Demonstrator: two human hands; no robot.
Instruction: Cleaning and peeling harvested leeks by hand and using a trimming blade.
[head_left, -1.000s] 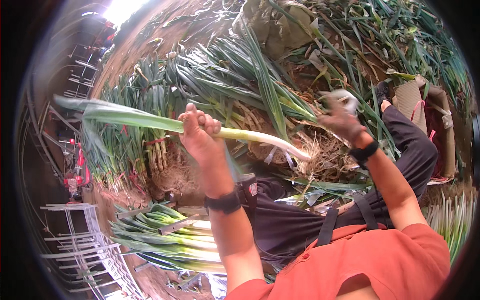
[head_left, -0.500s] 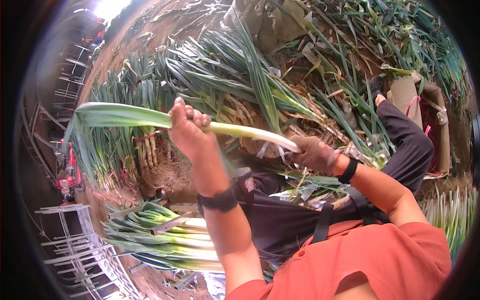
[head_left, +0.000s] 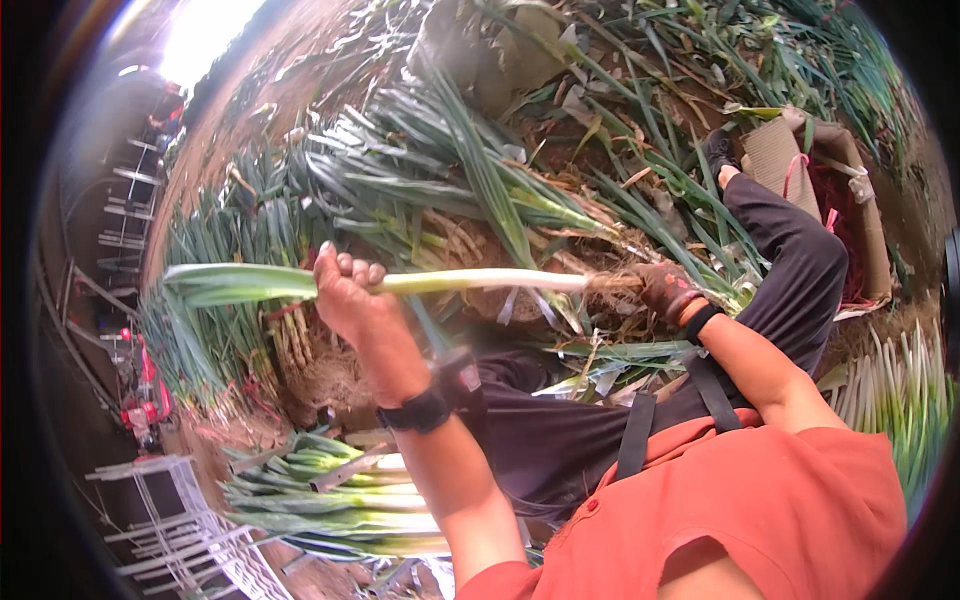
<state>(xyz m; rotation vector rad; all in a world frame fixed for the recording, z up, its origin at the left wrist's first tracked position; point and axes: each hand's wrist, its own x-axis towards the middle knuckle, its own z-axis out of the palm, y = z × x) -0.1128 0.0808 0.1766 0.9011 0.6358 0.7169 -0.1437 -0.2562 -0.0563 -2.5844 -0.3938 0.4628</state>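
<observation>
Leek (head_left: 480, 281) held approx. horiz., roots (head_left: 612, 283) pointing R, leaves (head_left: 235, 284) L.

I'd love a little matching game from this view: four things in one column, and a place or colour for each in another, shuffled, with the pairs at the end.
Things:
1. Left hand
2. Right hand
3. Shirt
4. Rack

Places and colours:
A. Orange-red
B. At the root end of the leek
C. In the lower left of the picture, white
D. Wrapped around the leek, next to its green leaves

Right pairs: 1-D, 2-B, 3-A, 4-C
</observation>
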